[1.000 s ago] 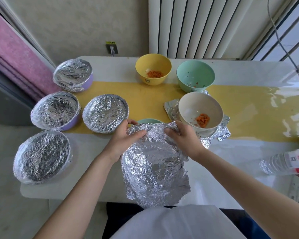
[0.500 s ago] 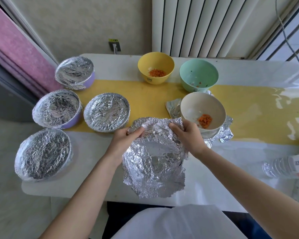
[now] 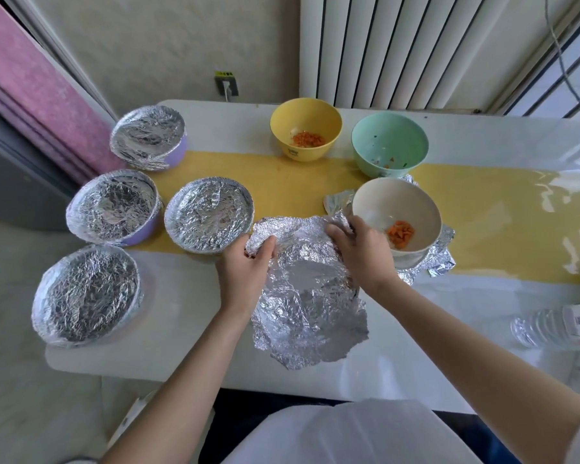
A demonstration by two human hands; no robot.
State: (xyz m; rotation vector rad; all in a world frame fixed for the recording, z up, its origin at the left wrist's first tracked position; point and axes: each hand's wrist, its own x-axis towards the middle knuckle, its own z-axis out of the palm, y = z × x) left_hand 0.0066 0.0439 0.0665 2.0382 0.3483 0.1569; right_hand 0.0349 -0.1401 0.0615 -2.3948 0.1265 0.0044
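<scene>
Obs.: the crumpled foil sheet [image 3: 307, 296] is lying on the white table [image 3: 188, 313], just left of the cream bowl [image 3: 382, 205], with its near edge spreading flat toward you and its far edge bunching up.

You are gripping that far edge with both hands. Your left hand [image 3: 245, 272] is curling its fingers over the corner farthest from the cream bowl, with the thumb pressing on top. Your right hand [image 3: 362, 252] is pinching the corner nearest the cream bowl, knuckles almost touching its rim.

The cream bowl is holding a few orange carrot pieces [image 3: 400, 232] and is sitting on a second foil sheet [image 3: 439, 259], which is sticking out beneath it.

Behind the cream bowl, a mint bowl [image 3: 389, 139] is standing close by; a yellow bowl [image 3: 305, 118] is standing behind and to the left.

Far left of the cream bowl, past the sheet, four foil-covered bowls are sitting: one [image 3: 209, 222] nearest, one [image 3: 113, 205] beyond it, one [image 3: 148, 140] farther back, one [image 3: 86, 293] nearer you.

Well right of the cream bowl and nearer you, a water bottle [image 3: 549, 324] is lying on its side.
</scene>
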